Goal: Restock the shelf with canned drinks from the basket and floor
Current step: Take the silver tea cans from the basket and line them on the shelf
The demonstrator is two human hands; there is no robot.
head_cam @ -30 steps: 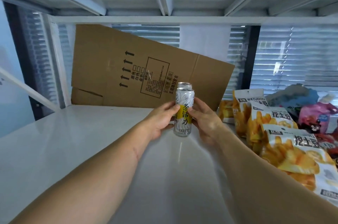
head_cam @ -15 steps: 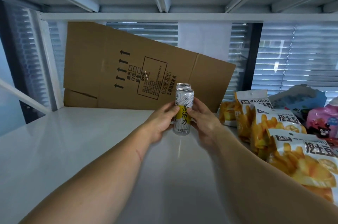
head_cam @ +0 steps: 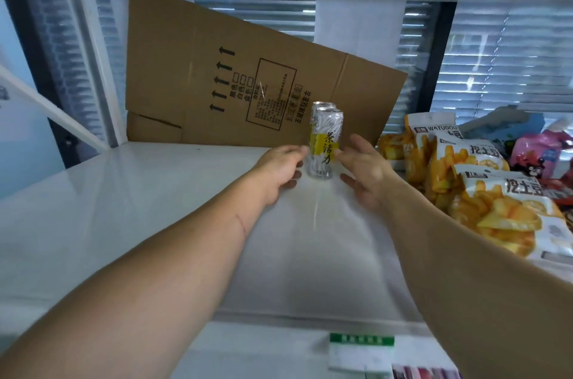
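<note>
Can (head_cam: 325, 146) stood upright on shelf (head_cam: 155, 192), both hands (head_cam: 280, 168) (head_cam: 364, 168) open, holding nothing; withdrawing straight back should avoid tipping it.

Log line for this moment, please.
front can upright on shelf | second can behind | left hand, right hand open beside it

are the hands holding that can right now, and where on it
Nothing is held. The left hand and right hand flank the front can with open fingers, apparently just off its sides.
</note>
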